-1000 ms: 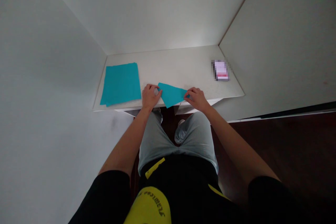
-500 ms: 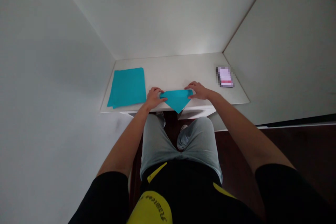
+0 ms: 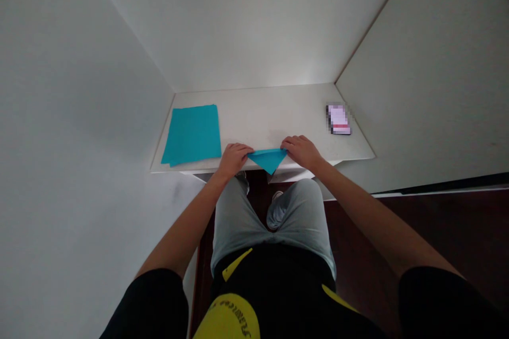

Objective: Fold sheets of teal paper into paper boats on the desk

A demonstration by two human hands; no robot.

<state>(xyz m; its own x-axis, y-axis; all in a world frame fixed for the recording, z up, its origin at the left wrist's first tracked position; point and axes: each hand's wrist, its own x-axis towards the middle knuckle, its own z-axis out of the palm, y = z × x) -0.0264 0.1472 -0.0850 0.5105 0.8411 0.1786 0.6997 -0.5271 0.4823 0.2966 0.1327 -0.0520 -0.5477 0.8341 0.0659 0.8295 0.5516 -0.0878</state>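
Observation:
A folded sheet of turquoise paper (image 3: 269, 161) spans the gap between my hands at the front edge of the white desk (image 3: 254, 116). Its pointed corner hangs toward me past the edge, and a narrow folded strip runs along its far side. My left hand (image 3: 235, 159) is closed on the paper's left end, fingers on top. At the right end, my right hand (image 3: 302, 150) grips it the same way. Both thumbs are mostly hidden.
Flat turquoise sheets (image 3: 194, 135) lie stacked on the desk's left side. A phone-like device (image 3: 339, 119), pixelated, rests at the right. White walls (image 3: 254, 26) enclose the desk's back and sides. My legs are below the front edge.
Both hands have moved slightly toward me and rolled over the paper's far edge. Less of the paper's face shows, and a folded strip now appears along the top.

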